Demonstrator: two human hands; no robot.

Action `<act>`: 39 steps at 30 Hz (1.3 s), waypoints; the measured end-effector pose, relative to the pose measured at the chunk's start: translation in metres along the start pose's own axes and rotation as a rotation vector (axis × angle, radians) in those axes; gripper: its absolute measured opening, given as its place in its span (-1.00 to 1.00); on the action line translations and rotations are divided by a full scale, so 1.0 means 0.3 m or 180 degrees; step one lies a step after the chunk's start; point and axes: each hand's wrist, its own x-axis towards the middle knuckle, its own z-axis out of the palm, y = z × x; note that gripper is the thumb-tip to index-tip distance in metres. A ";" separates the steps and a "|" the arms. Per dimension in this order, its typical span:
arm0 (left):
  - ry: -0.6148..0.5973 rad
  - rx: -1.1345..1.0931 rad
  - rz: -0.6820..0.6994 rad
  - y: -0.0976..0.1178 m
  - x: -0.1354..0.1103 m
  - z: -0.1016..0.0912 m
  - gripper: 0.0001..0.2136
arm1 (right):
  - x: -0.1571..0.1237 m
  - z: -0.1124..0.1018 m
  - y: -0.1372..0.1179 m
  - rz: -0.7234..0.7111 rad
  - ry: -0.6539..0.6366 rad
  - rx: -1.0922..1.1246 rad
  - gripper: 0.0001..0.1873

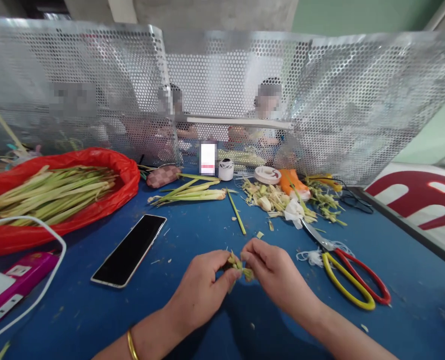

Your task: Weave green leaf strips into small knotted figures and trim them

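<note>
My left hand point(203, 287) and my right hand point(273, 272) meet low over the blue table point(192, 320). Both pinch a small folded piece of green leaf strip point(239, 266) between thumbs and fingertips. A gold bangle sits on my left wrist. Scissors point(348, 272) with one yellow and one red handle lie just right of my right hand, beside a scrap of white thread. A black phone point(130, 250) lies face up to the left of my left hand.
A red plastic bag point(105, 200) holds long green leaf strips at the left. More strips point(192, 192) and trimmings point(271, 197) lie farther back, with an orange object, tape roll and small containers. A pink box point(17, 282) and white cable sit near left. Other people sit behind a perforated metal screen point(222, 90).
</note>
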 end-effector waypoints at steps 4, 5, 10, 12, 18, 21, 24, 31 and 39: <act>-0.0181 -0.0303 0.0137 0.012 0.001 -0.011 -0.81 | 0.026 -0.015 -0.011 0.1062 -0.0584 0.1323 -0.76; -0.0223 -0.0468 0.0085 0.013 0.002 -0.012 -0.80 | 0.032 -0.015 -0.009 0.1170 -0.0688 0.1536 -0.76; -0.0015 -0.1587 -0.0490 0.010 0.017 -0.008 -0.77 | 0.033 0.024 0.022 0.0662 -0.0255 0.1522 -0.71; 0.0210 -0.2063 -0.0767 0.002 0.025 -0.002 -0.74 | 0.018 0.043 0.031 0.0203 0.0043 0.0894 -0.68; 0.0641 -0.2665 -0.1252 -0.017 0.032 0.015 -0.65 | -0.038 0.055 0.015 -0.1445 0.0390 -0.0797 -0.78; 0.0612 -0.2566 -0.1177 -0.011 0.029 0.017 -0.67 | -0.045 0.058 0.007 -0.1830 0.0288 -0.0240 -0.82; 0.0612 -0.2366 -0.1069 -0.005 0.029 0.019 -0.70 | -0.043 0.067 0.006 -0.1614 0.0141 0.0532 -0.80; 0.0851 -0.1749 -0.0871 -0.020 0.024 0.024 -0.77 | -0.049 0.090 -0.018 -0.2000 0.0361 -0.0458 -0.80; 0.0939 -0.1125 -0.0797 -0.039 0.018 0.038 -0.81 | -0.047 0.126 -0.010 -0.2384 0.0349 -0.0757 -0.76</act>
